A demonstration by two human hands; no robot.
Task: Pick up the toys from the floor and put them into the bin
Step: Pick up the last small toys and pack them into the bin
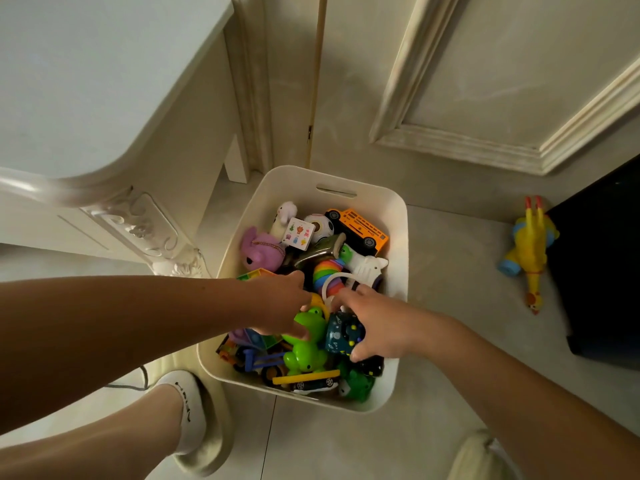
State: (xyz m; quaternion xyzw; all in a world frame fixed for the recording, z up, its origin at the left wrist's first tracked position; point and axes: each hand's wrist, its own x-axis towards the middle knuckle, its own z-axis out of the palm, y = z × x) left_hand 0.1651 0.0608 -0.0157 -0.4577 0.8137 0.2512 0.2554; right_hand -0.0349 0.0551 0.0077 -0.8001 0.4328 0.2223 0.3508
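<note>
Lower centre of the frame, over the bin (398,216): left hand (280,306) curled round a green frog (304,355), right hand (377,323) gripping a dark blue car (341,336).

Both forearms are shown bare, and so are the left hand (280,306) and the right hand (377,327). A bare lower leg (104,441) is seen at the lower left. On its foot a white ankle sock (194,420) is worn, marked with small dark letters down the side. Under the sock a pale cream slipper (216,438) with a thick, soft-looking edge is worn. A second cream slipper (479,455) is partly seen at the bottom edge, further right.
</note>
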